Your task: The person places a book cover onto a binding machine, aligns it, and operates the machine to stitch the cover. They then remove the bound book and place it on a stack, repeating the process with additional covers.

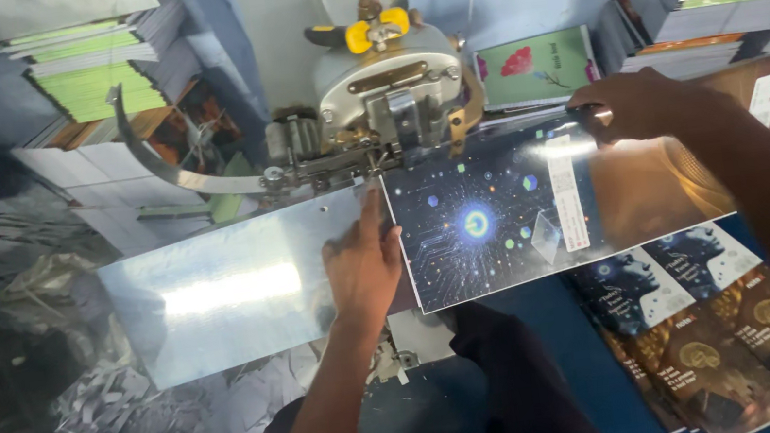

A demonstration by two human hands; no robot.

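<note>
Booklet (493,223), dark glossy cover with a glowing blue dot, lies open and flat at frame centre, its top edge under the stitching head (389,89) at upper centre. Left hand (364,266) rests palm down, fingers together and extended, pressing the booklet's left edge where it meets the shiny metal plate (228,294); it grips nothing, only holds it flat. Right hand (636,104), upper right, is curled over the booklet's top right edge, looks like a pinch, thumb hidden so can't be sure. To do this well, I'd judge: keep the spine line square under the head, left palm flat so the cover doesn't slide, fingertips clear of the head, right hand keeping the sheet taut. More booklets (711,323) stacked lower right. Paper scraps (107,427) lower left.
</note>
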